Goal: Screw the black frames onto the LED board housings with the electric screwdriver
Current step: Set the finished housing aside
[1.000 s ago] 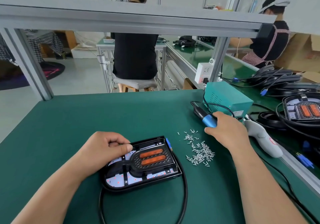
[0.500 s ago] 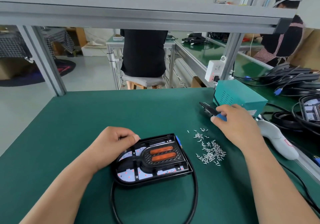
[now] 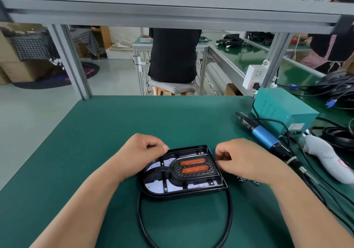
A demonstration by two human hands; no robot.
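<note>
At a green counter (image 3: pixel 95 152), a worker's left hand (image 3: pixel 142 152) holds in its grip the 10 o'clock corner of the LED board housing (image 3: pixel 183 193), black frame (image 3: pixel 173 169) seated on top. The right hand (image 3: pixel 247 159) curls thumb to forefinger at its 3 o'clock edge, any contents impossible to tell. The electric screwdriver (image 3: pixel 265 137) lies untouched at 2 o'clock beside a teal box (image 3: pixel 283 111) whose label is too small to read.
</note>
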